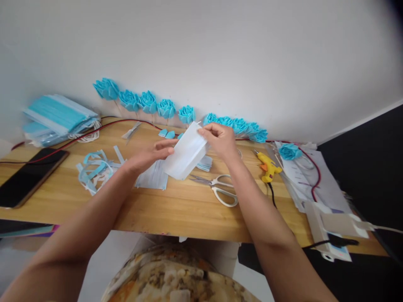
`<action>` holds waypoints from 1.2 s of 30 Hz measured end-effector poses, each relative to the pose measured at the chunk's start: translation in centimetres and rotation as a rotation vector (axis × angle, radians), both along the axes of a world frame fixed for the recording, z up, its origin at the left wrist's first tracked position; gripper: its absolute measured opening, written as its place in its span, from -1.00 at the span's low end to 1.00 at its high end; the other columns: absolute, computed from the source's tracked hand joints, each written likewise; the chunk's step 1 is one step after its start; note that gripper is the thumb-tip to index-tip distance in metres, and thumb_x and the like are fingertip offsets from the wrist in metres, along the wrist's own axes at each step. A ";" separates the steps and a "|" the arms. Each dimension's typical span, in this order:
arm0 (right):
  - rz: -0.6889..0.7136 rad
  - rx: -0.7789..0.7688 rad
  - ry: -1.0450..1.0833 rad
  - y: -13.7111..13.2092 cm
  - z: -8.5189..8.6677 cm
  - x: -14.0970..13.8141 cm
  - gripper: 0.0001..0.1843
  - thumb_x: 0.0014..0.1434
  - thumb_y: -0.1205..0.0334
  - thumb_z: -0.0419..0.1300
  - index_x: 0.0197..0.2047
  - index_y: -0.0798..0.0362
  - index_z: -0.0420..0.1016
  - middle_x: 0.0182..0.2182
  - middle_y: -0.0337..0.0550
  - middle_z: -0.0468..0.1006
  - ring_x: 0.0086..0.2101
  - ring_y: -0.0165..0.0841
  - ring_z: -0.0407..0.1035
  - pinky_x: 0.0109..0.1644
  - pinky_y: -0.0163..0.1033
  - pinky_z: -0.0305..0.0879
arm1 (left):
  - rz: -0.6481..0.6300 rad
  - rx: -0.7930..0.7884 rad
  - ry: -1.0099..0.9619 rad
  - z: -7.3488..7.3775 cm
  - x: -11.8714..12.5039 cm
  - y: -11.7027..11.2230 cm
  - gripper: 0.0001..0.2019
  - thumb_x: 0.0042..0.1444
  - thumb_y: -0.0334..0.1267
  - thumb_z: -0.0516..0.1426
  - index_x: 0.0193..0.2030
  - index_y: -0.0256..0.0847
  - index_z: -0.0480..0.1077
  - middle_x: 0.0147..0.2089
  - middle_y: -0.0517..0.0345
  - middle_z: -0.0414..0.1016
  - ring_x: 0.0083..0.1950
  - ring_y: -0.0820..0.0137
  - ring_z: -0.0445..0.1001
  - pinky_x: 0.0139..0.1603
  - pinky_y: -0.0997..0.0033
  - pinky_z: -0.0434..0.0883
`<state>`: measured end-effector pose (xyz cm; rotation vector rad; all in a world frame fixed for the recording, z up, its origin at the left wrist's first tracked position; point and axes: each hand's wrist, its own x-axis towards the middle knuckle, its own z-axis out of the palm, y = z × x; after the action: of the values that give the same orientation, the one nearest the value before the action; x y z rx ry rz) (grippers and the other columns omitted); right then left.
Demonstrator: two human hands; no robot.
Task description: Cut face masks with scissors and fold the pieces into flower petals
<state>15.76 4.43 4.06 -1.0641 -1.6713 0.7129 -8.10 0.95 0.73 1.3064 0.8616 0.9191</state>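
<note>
A pale face mask is held up at a slant over the table. My right hand pinches its upper right edge between thumb and fingers. At the mask's left edge is my left hand, its thumb in front and its fingers reaching behind, lightly closed on it. Beneath lies another flat mask piece, partly covered. White-handled scissors rest on the wood just right of the held mask, blades pointing left. Behind it sits a small stack of cut blue pieces. Cut blue petals lie farther back.
Blue paper-like roses line the wall. Left are stacked masks, a phone and cut strips. Right are a yellow glue gun, a single rose and a power strip. A red cable crosses the back.
</note>
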 end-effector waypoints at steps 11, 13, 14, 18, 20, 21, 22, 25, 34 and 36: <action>0.338 -0.375 0.262 -1.6 -2.6 -1.5 -0.43 0.16 -0.37 0.16 -0.28 0.00 0.59 -0.40 -0.17 0.57 -0.36 -0.34 0.44 -0.31 -0.24 0.40 | 0.372 -0.104 -0.071 -1.4 1.6 -0.5 -0.54 -0.27 0.00 0.48 -0.24 -0.22 0.60 -0.22 0.03 0.67 -0.31 0.26 0.57 -0.31 0.33 0.50; 0.361 -0.385 0.150 -2.2 -3.1 -1.4 -0.53 0.13 -0.26 0.27 -0.30 0.02 0.59 -0.40 -0.20 0.56 -0.38 -0.37 0.42 -0.29 -0.25 0.37 | 0.371 -0.131 -0.108 -1.4 1.9 -0.5 -0.53 -0.29 -0.01 0.49 -0.25 -0.24 0.60 -0.22 0.00 0.68 -0.31 0.25 0.59 -0.29 0.30 0.53; 0.342 -0.371 0.102 -2.5 -3.4 -1.4 -0.57 0.11 -0.20 0.31 -0.32 0.04 0.59 -0.43 -0.23 0.54 -0.41 -0.39 0.39 -0.31 -0.27 0.33 | 0.363 -0.147 -0.110 -1.5 2.0 -0.6 -0.52 -0.29 -0.01 0.49 -0.25 -0.25 0.60 -0.23 -0.01 0.68 -0.32 0.25 0.59 -0.29 0.29 0.53; 0.190 -0.295 0.040 -3.4 -4.7 -1.2 -0.61 0.11 -0.11 0.30 -0.41 0.08 0.55 -0.55 -0.30 0.41 -0.50 -0.45 0.22 -0.41 -0.30 0.15 | 0.351 -0.167 -0.088 -1.6 2.5 -0.8 -0.52 -0.23 0.06 0.46 -0.27 -0.27 0.59 -0.29 0.01 0.67 -0.38 0.28 0.57 -0.36 0.33 0.50; 0.137 -0.286 0.052 -3.6 -5.3 -0.9 -0.61 0.12 -0.11 0.29 -0.44 0.08 0.52 -0.56 -0.30 0.38 -0.51 -0.45 0.19 -0.42 -0.31 0.12 | 0.356 -0.169 -0.093 -1.7 2.7 -0.9 -0.52 -0.22 0.07 0.45 -0.29 -0.28 0.58 -0.32 0.02 0.66 -0.41 0.30 0.55 -0.40 0.36 0.48; 0.123 -0.291 0.059 -3.7 -5.5 -0.8 -0.61 0.12 -0.11 0.29 -0.44 0.08 0.51 -0.57 -0.30 0.37 -0.51 -0.46 0.18 -0.42 -0.31 0.11 | 0.355 -0.172 -0.101 -1.7 2.7 -0.9 -0.53 -0.21 0.07 0.45 -0.29 -0.28 0.57 -0.33 0.02 0.66 -0.41 0.31 0.55 -0.41 0.37 0.47; 0.117 -0.300 0.068 -3.7 -5.7 -0.6 -0.61 0.12 -0.11 0.29 -0.45 0.07 0.50 -0.57 -0.31 0.36 -0.52 -0.46 0.17 -0.43 -0.31 0.10 | 0.353 -0.176 -0.107 -1.8 2.7 -1.0 -0.53 -0.21 0.07 0.45 -0.30 -0.29 0.57 -0.33 0.02 0.65 -0.42 0.31 0.55 -0.41 0.37 0.47; 0.140 -0.332 0.102 -3.8 -5.9 -0.4 -0.61 0.10 -0.11 0.30 -0.46 0.07 0.50 -0.58 -0.30 0.36 -0.52 -0.46 0.19 -0.42 -0.32 0.12 | 0.341 -0.198 -0.114 -1.9 2.8 -1.0 -0.51 -0.21 0.10 0.44 -0.32 -0.31 0.56 -0.35 0.00 0.64 -0.44 0.32 0.54 -0.42 0.37 0.47; 0.144 -0.387 0.236 -3.7 -6.3 -0.2 -0.64 0.09 -0.07 0.33 -0.51 0.04 0.49 -0.60 -0.31 0.40 -0.52 -0.44 0.27 -0.38 -0.30 0.20 | 0.405 -0.242 -0.174 -1.8 2.8 -0.8 -0.54 -0.25 0.07 0.45 -0.45 -0.29 0.49 -0.47 0.05 0.56 -0.51 0.35 0.48 -0.50 0.41 0.41; 0.141 -0.422 0.273 -3.7 -6.3 -0.2 -0.65 0.09 -0.06 0.34 -0.50 0.04 0.51 -0.59 -0.30 0.42 -0.51 -0.44 0.29 -0.38 -0.30 0.22 | 0.413 -0.233 -0.196 -1.7 2.8 -0.8 -0.56 -0.23 0.05 0.45 -0.44 -0.29 0.48 -0.49 0.07 0.55 -0.51 0.37 0.47 -0.49 0.42 0.40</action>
<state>15.58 0.73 -2.22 -1.0823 -1.4009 1.2847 -5.33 0.17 -0.95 0.8352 1.0686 1.2069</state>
